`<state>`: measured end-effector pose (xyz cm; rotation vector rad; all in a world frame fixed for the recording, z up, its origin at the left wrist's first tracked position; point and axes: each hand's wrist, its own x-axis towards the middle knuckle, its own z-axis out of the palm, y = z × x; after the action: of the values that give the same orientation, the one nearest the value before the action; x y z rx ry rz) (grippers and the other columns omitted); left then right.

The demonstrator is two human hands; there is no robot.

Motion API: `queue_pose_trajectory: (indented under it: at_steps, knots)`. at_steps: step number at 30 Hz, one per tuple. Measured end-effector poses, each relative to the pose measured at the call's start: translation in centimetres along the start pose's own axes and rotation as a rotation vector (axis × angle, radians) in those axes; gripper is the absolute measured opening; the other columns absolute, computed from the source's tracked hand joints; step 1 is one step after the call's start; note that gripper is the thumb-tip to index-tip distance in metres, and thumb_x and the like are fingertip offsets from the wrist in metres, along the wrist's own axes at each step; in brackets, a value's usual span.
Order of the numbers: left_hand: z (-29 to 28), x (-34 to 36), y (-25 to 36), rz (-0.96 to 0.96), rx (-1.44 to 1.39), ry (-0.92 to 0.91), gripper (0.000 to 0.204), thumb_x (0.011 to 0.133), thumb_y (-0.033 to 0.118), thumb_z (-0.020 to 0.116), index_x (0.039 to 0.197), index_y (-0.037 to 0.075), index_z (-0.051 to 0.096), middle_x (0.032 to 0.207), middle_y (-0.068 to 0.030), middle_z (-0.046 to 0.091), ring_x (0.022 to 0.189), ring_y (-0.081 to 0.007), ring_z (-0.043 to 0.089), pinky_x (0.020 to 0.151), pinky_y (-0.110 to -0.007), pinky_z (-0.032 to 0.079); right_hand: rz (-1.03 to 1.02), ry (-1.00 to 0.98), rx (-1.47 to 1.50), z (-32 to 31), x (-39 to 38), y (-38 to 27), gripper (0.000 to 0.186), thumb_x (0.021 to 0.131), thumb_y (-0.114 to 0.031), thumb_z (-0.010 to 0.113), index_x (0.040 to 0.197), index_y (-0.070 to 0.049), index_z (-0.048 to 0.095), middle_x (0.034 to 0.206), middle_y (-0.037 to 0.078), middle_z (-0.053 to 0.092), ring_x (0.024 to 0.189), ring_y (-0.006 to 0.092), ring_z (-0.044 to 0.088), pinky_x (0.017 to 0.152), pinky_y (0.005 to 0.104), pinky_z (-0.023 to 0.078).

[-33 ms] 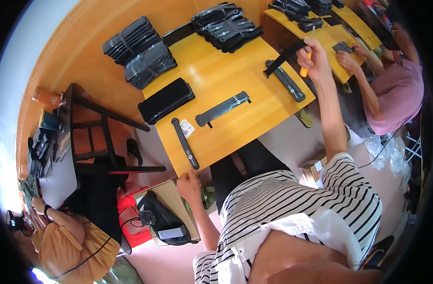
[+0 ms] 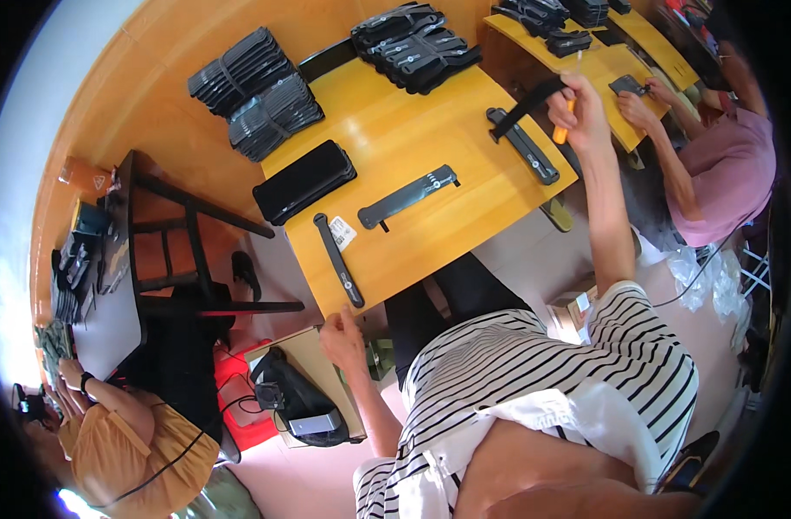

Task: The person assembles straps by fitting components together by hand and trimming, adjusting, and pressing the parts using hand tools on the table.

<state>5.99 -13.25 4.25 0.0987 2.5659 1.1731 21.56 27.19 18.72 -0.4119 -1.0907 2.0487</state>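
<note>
Above the far right corner of the yellow table [image 2: 395, 259], my right hand [image 2: 581, 117] is closed around an orange-handled screwdriver [image 2: 560, 135]. The same hand grips one end of a black strap [image 2: 527, 107]. The strap's loose end hangs over a dark, elongated strip [image 2: 531, 151] lying on the table. My left hand [image 2: 343, 342] is beside the near left corner, its fingers loosely bent and somewhat apart, with nothing visible in them. Closest to it is a narrow dark strip [image 2: 339, 264]. A wider grey-black strip [image 2: 408, 197] lies mid-table.
Black pouches [image 2: 304, 182] lie stacked at the table's left edge. Banded bundles [image 2: 261, 95] and more bundles [image 2: 421, 52] stand at the back. One person [image 2: 715, 173] works at right, another [image 2: 144, 441] at left. A cardboard box [image 2: 352, 406] with a black bag sits on the floor.
My right hand has shifted slightly to the right and downward, carrying the screwdriver and strap along. My left hand has moved very little. The strips on the table stay where they were.
</note>
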Motion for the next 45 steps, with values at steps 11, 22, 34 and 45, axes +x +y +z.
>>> queue_pose_trajectory:
  at_steps: [11,22,34,45]
  knots:
    - [-4.6,-10.6,17.6,1.056,-1.526,-1.435,0.065,0.077,0.058,0.056,0.103,-0.001,0.061,0.107,-0.0272,0.047,0.099,-0.0415,0.045,0.082,-0.052,0.039,-0.133,-0.165,0.018,2.1,-6.7,-0.3,0.023,0.087,-0.019,0.042,0.066,-0.013,0.035,0.045,0.000,0.034,0.034,0.0067,0.026,0.034,0.0185,0.022]
    - [-5.1,-21.3,21.0,-0.068,-2.257,-0.721,0.060,0.080,0.045,0.060,0.127,0.016,0.038,0.099,-0.0318,0.043,0.092,-0.0472,0.051,0.075,-0.056,0.046,-0.088,0.034,0.023,1.0,-7.7,1.7,0.023,0.089,-0.017,0.040,0.067,-0.013,0.035,0.044,-0.001,0.034,0.034,0.0056,0.026,0.034,0.0178,0.021]
    - [-4.1,-19.2,18.5,0.189,-2.269,-0.936,0.061,0.079,0.042,0.062,0.128,0.016,0.037,0.101,-0.0338,0.042,0.095,-0.0490,0.049,0.075,-0.056,0.045,-0.037,-0.086,0.057,1.9,-7.2,3.2,0.024,0.090,-0.018,0.040,0.067,-0.012,0.035,0.046,0.000,0.036,0.034,0.0049,0.027,0.033,0.0165,0.022]
    - [-3.8,-17.8,18.3,0.369,-2.282,-1.202,0.062,0.078,0.040,0.064,0.129,0.017,0.037,0.104,-0.0356,0.040,0.097,-0.0506,0.048,0.076,-0.057,0.045,-0.014,-0.040,0.069,1.8,-7.2,3.9,0.024,0.089,-0.017,0.040,0.066,-0.012,0.035,0.044,-0.001,0.035,0.033,0.0054,0.025,0.033,0.0173,0.021]
